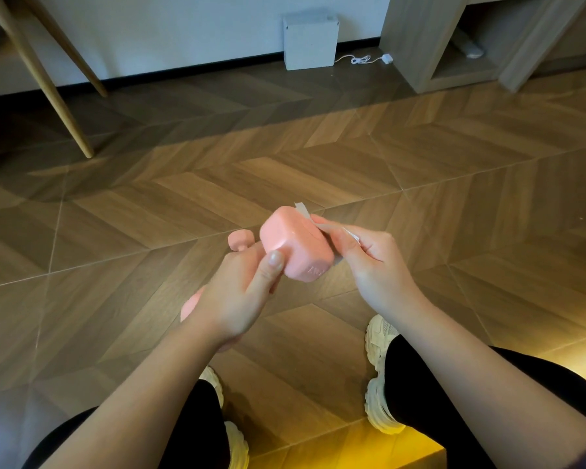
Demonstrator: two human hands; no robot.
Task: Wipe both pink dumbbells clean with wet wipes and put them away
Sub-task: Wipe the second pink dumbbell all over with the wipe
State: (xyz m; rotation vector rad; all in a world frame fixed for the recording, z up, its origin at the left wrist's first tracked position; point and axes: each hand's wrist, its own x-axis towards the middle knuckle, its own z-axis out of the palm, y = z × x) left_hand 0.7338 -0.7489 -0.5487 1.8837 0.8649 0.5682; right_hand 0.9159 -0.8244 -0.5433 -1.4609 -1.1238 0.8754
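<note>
Left hand (pixel 237 296) grips dumbbell (pixel 291 242); right hand (pixel 369 262) presses wipe (pixel 301 209).

Floor (pixel 285 157) ahead lies open; chair legs (pixel 62 106) left, perhaps a second dumbbell (pixel 236 238) underneath.

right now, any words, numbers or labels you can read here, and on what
Nothing can be read for sure.
Raised marking on a side face of the dumbbell gripped by the left hand: too blurred and tilted to read.
Wipe pinched in the right hand: no print shows.
White box by the wall: no text shows.
</note>
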